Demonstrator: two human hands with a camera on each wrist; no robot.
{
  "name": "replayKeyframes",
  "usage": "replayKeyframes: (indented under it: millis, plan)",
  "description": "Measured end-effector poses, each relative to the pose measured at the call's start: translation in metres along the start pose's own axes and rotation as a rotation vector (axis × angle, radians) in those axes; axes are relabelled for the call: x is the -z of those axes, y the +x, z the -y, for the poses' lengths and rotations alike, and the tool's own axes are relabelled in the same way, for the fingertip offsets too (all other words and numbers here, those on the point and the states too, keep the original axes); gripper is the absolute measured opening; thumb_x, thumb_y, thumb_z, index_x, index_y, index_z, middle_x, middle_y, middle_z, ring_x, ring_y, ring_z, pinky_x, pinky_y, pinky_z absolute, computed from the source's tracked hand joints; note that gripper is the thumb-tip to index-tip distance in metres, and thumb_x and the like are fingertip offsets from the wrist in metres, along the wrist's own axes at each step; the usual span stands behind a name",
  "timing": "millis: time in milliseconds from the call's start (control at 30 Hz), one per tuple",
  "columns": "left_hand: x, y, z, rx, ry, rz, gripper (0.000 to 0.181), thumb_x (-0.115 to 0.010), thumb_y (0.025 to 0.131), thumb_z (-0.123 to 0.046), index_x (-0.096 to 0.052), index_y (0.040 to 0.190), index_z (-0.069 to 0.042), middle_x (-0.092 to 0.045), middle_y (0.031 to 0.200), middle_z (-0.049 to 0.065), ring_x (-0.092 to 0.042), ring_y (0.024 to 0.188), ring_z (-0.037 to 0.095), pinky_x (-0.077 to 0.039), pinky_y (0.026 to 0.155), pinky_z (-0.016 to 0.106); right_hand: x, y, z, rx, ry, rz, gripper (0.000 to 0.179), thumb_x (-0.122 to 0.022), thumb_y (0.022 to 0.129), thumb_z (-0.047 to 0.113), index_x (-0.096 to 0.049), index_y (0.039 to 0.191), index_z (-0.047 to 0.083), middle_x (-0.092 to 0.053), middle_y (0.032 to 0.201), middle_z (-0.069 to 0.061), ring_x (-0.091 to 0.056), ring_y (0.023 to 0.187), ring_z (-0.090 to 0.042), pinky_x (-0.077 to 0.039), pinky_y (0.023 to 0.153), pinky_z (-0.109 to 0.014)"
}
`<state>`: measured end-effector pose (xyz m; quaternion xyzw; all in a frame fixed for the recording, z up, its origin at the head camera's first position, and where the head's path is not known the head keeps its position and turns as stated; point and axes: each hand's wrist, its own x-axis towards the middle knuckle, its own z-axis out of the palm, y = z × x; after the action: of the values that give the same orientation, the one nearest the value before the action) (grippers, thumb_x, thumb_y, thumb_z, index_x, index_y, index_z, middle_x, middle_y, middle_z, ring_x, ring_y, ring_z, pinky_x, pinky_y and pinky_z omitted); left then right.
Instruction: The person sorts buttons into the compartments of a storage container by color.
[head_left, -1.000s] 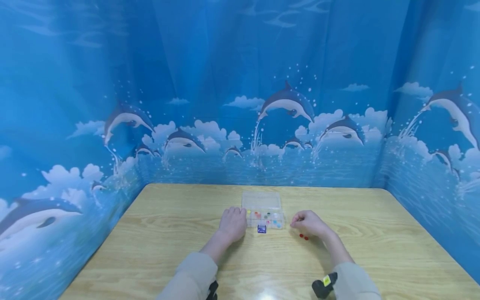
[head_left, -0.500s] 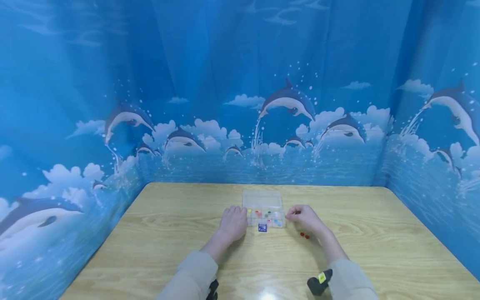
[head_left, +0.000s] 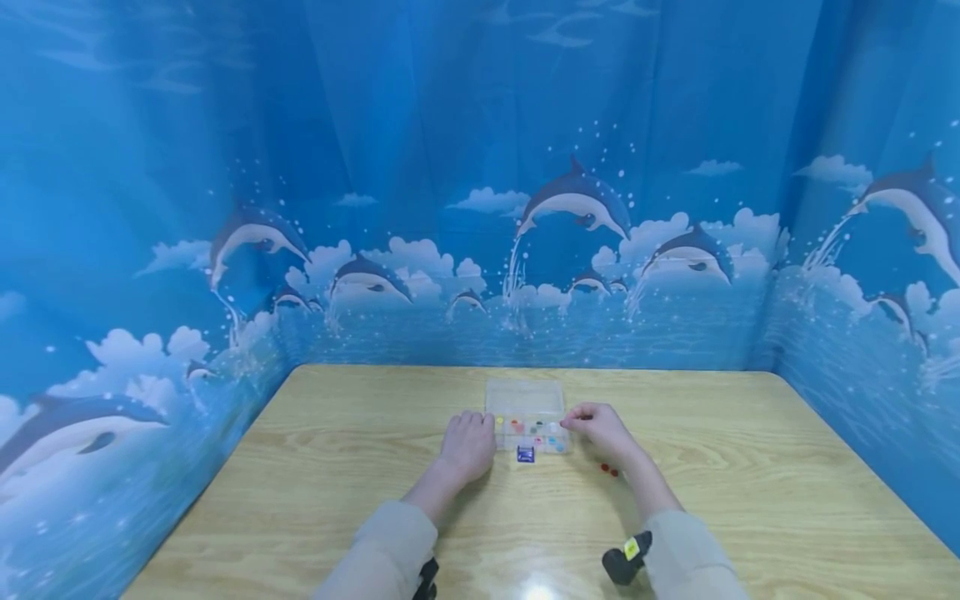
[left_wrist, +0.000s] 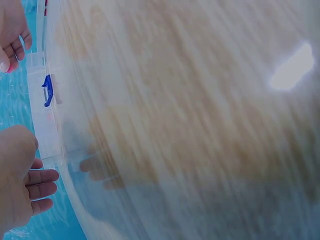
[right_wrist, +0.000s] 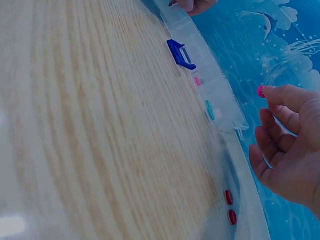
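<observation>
A clear compartment box (head_left: pixel 507 444) stands on the table with its lid (head_left: pixel 524 397) folded back. A blue latch (head_left: pixel 526 454) sits at its front, and small coloured pieces lie in its compartments. My left hand (head_left: pixel 468 446) holds the box's left end; the thumb's contact is hidden in the head view. Over the right end, my right hand (head_left: pixel 602 429) pinches a small pink-red button (right_wrist: pixel 260 91) between thumb and forefinger, its other fingers loosely bent. Two red buttons (right_wrist: pixel 230 207) lie on the table to the right of the box, below this hand.
The light wooden table (head_left: pixel 345 467) has its far edge close behind the box. Blue curtains with printed dolphins (head_left: pixel 420 325) hang beyond the table. A black wrist device (head_left: pixel 626 560) shows at my right cuff.
My right hand has moved left and away from me, from beside the box to over its right end, with the button in its fingertips. My left hand has stayed in place.
</observation>
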<state>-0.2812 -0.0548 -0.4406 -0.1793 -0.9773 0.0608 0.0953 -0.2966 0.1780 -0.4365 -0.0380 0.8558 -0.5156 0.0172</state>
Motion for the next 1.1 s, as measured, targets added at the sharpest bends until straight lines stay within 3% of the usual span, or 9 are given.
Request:
replayKeyframes:
  millis: [300,667,1100]
  plan:
    - [0.0,0.001,0.0,-0.001,-0.004,-0.002,0.016,-0.051,0.091,-0.02,-0.054,0.101,-0.007,-0.053,0.086,0.006,-0.049,0.083,0.02,-0.043,0.078,0.034,-0.01,0.005,0.006,0.019,-0.031,-0.017,0.012,-0.066,0.084,0.014,-0.064,0.085,0.002,-0.057,0.08,-0.004,-0.043,0.069,-0.017,-0.036,0.06,-0.029]
    - [0.0,0.0,-0.001,-0.007,0.0,0.002,0.015,-0.051,0.091,-0.018,-0.054,0.102,-0.008,-0.054,0.087,0.007,-0.049,0.085,0.021,-0.043,0.078,0.034,-0.021,0.006,0.012,0.006,0.013,-0.012,0.006,-0.065,0.084,0.009,-0.064,0.082,0.003,-0.061,0.084,-0.005,-0.051,0.08,-0.019,-0.041,0.07,-0.03]
    - [0.0,0.0,-0.001,-0.001,-0.02,0.001,0.017,-0.051,0.093,-0.022,-0.053,0.102,-0.008,-0.054,0.088,0.006,-0.049,0.083,0.02,-0.043,0.078,0.034,-0.028,0.007,0.013,0.019,0.019,-0.02,0.004,-0.064,0.082,0.005,-0.065,0.082,0.002,-0.063,0.084,-0.005,-0.054,0.081,-0.019,-0.043,0.075,-0.034]
